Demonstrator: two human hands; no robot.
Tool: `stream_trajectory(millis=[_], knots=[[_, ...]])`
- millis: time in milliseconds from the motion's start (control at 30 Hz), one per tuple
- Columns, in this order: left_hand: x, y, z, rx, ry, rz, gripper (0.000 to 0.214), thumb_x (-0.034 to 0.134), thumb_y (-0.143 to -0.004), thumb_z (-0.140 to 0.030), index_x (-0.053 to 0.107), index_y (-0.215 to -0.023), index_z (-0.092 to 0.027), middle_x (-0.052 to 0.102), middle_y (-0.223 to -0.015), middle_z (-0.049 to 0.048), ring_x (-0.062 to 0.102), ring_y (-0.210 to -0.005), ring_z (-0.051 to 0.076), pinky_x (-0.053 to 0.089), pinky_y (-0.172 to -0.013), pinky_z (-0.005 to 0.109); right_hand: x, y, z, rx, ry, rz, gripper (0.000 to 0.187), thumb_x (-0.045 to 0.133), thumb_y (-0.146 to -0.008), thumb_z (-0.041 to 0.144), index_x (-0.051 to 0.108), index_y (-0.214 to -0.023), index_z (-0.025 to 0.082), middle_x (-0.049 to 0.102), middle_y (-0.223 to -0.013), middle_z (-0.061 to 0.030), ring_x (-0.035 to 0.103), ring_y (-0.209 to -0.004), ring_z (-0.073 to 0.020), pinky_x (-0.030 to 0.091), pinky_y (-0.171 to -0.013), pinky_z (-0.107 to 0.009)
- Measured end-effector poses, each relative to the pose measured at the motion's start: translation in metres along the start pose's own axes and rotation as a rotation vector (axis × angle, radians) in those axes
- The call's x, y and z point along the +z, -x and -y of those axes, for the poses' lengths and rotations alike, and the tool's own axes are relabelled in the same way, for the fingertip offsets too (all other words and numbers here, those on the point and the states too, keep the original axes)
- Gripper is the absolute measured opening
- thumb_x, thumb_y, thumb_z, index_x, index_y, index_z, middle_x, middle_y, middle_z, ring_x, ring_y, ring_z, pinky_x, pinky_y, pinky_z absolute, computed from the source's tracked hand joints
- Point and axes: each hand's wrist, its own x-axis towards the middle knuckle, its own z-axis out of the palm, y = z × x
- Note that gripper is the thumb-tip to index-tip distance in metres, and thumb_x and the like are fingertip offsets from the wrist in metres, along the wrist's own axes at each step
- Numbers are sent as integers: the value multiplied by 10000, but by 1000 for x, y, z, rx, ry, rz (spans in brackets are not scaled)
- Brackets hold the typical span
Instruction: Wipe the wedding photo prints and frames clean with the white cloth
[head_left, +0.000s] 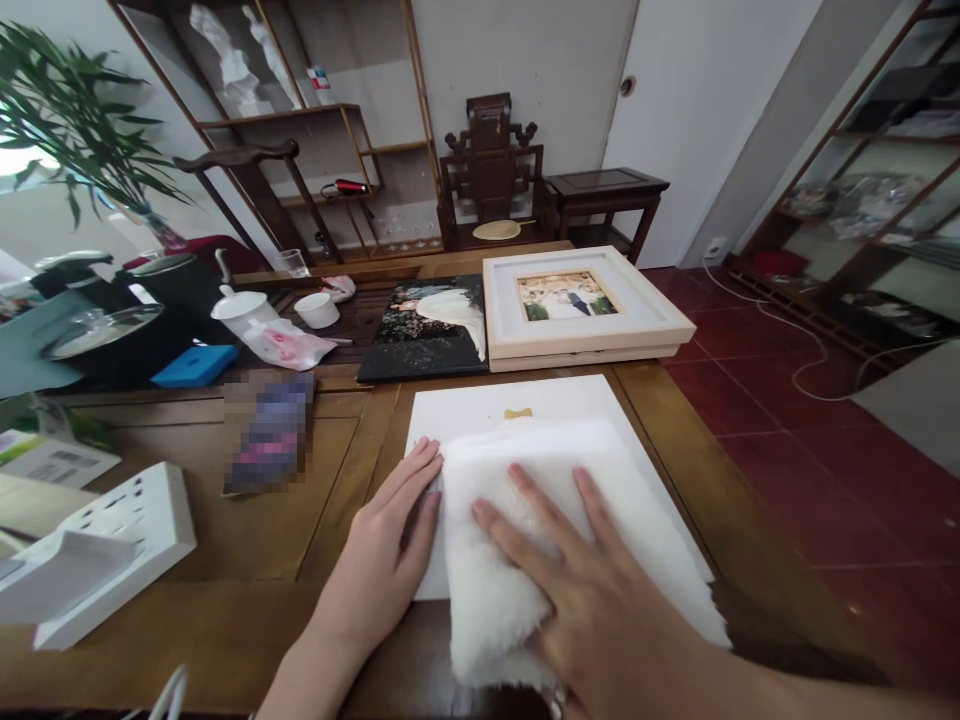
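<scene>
A white fluffy cloth point(517, 550) lies folded over a flat white board point(457, 400) with a small gold bow-shaped piece point(518, 413) near its far edge. My right hand point(600, 590) presses flat on the cloth with fingers spread; its thumb side is partly hidden. My left hand point(390, 530) rests at the board's left edge, fingers stretched out and touching it beside the cloth. Beyond the board are a framed wedding photo point(570, 297) in a pale box frame and a dark photo panel point(427, 325) showing a white gown.
On the wooden table's left stand a white slotted holder point(127, 550), a blue box point(195, 365), a white teapot point(244, 310), a small white cup point(316, 310) and a black pot point(112, 345). A dark wooden chair point(491, 160) and side table point(606, 185) stand behind.
</scene>
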Motion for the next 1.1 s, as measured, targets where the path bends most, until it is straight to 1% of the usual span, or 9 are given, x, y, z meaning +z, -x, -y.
stream_trajectory(millis=[167, 333, 467, 600, 733, 833, 900, 1000, 1100], knots=[[0, 1, 0, 3, 10, -7, 371, 446, -898, -243, 547, -1241, -143, 514, -1353, 90, 432, -1283, 217, 357, -1081, 390, -12, -24, -21, 101, 30, 3, 240, 551, -781, 301, 719, -939, 237, 250, -1502, -72, 46, -1372, -393, 18, -977, -741], [0, 1, 0, 3, 33, -16, 364, 442, -900, -235, 547, -1240, -157, 521, -1346, 84, 434, -1281, 222, 372, -1072, 397, -12, -53, -37, 165, 169, -105, 314, 478, -870, 376, 723, -903, 183, 267, -1495, -85, 81, -1354, -434, 87, -940, -778], [-1, 1, -1, -1, 32, -5, 379, 434, -903, -241, 532, -1259, -156, 509, -1357, 87, 428, -1286, 222, 370, -1073, 408, -6, -43, -22, 93, 158, -100, 432, 363, -941, 412, 736, -848, 217, 296, -1486, -67, 133, -1354, -404, 100, -943, -771], [-1, 0, 0, -17, 26, 11, 390, 430, -905, -242, 517, -1275, -157, 497, -1369, 81, 421, -1291, 214, 360, -1080, 405, 0, -18, -1, 30, 73, -62, 382, 431, -908, 438, 738, -841, 220, 241, -1506, -76, 109, -1352, -427, 89, -938, -775], [-1, 1, 0, -9, 29, 18, 396, 419, -907, -236, 509, -1284, -155, 492, -1374, 78, 408, -1299, 212, 348, -1089, 397, -2, -8, 1, -21, 8, 0, 230, 564, -812, 380, 722, -854, 218, 216, -1512, -81, 78, -1359, -425, 46, -941, -776], [-2, 1, 0, -6, 34, 16, 391, 418, -907, -237, 515, -1276, -154, 490, -1375, 80, 406, -1301, 215, 350, -1087, 396, -10, -16, -12, 14, -7, 14, 240, 550, -777, 309, 700, -927, 195, 264, -1496, -90, 96, -1372, -369, 49, -993, -725], [-2, 1, -1, 2, 41, 12, 384, 410, -910, -237, 517, -1269, -155, 500, -1367, 82, 418, -1293, 213, 356, -1082, 393, -15, -28, -22, 53, -27, -8, 313, 491, -793, 257, 662, -1051, 212, 321, -1475, -72, 118, -1377, -331, 57, -1010, -707], [-3, 1, -3, 11, 51, -21, 391, 388, -920, -232, 484, -1294, -168, 499, -1368, 76, 435, -1282, 199, 355, -1082, 375, -16, -47, -30, 108, -15, -50, 412, 440, -806, 213, 590, -1189, 224, 359, -1456, -71, 138, -1373, -329, 60, -1002, -718], [-5, 4, -7, -1, 54, -88, 416, 358, -931, -227, 424, -1341, -200, 432, -1424, 55, 392, -1312, 193, 315, -1102, 378, -14, -57, -25, 92, 81, -63, 330, 452, -813, 230, 672, -1054, 176, 328, -1466, -118, 129, -1361, -387, 21, -965, -756]])
